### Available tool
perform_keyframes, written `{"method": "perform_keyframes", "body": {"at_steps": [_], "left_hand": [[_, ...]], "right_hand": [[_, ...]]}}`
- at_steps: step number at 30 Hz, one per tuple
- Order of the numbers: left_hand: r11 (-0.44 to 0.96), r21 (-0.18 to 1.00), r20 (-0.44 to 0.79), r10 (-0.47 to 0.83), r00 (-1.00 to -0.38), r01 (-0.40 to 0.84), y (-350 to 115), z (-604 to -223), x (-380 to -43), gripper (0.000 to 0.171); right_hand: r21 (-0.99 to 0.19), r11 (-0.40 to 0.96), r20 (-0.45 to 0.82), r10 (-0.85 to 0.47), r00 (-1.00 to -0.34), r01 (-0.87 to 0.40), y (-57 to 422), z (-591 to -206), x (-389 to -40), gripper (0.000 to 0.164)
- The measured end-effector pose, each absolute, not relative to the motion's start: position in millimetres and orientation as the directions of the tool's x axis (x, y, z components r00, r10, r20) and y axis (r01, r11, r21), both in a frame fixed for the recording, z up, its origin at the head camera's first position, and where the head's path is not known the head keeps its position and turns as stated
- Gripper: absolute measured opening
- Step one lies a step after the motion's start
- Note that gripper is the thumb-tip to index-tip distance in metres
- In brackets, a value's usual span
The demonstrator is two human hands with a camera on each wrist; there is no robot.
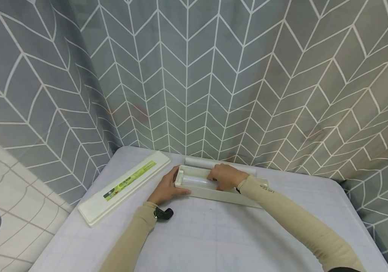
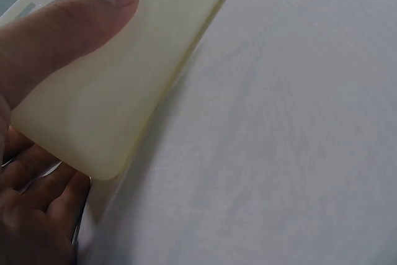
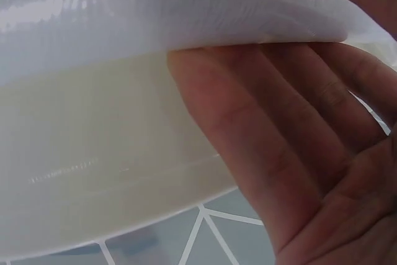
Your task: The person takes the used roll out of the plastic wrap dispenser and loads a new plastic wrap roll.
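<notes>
So the right hand [image 1: 227, 176] has a grip on a shiny whitish roll [image 1: 195, 181], fingers tucked against one side of it and thumb over the other. The roll lies in a long off-white box [image 1: 214, 195], directly under that grip and running out to its left. At the box's left end the left hand [image 1: 167, 190] is clasping the corner, thumb along the near wall, fingers round the end. Just behind the right-hand grip, past the box's far wall, there's a white tube [image 1: 199, 162]. Further left, beyond the left hand, a matching lid [image 1: 126, 187] lies at a slant, green label [image 1: 130, 180] up. Everything's on a white-covered table [image 1: 194, 234], patterned grey curtain [image 1: 214, 75] behind.
</notes>
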State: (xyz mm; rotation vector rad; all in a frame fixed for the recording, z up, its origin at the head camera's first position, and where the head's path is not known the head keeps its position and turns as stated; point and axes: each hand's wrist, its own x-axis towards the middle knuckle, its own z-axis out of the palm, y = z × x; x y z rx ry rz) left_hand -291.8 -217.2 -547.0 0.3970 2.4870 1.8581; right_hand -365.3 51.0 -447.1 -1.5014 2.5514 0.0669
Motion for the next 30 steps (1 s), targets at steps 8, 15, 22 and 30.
{"method": "perform_keyframes", "body": {"at_steps": [8,15,22,30], "left_hand": [[0.275,0.941,0.14,0.21,-0.968,0.196,-215,-544,-291,0.107],[0.288,0.934,0.156,0.21,-0.965,0.214,-215,-545,-291,0.105],[0.283,0.937,0.148,0.214,-0.965,0.206,-215,-545,-291,0.106],[0.295,0.933,0.152,0.201,-0.968,0.208,-216,-544,-290,0.105]], "right_hand": [[-0.025,0.517,-0.145,-0.849,-0.508,-0.856,54,-447,-361,0.024],[0.006,0.507,-0.114,-0.856,-0.505,-0.862,56,-447,-358,0.024],[0.031,0.499,-0.076,-0.863,-0.5,-0.866,57,-448,-354,0.03],[0.067,0.515,-0.073,-0.852,-0.519,-0.855,61,-451,-358,0.045]]}}
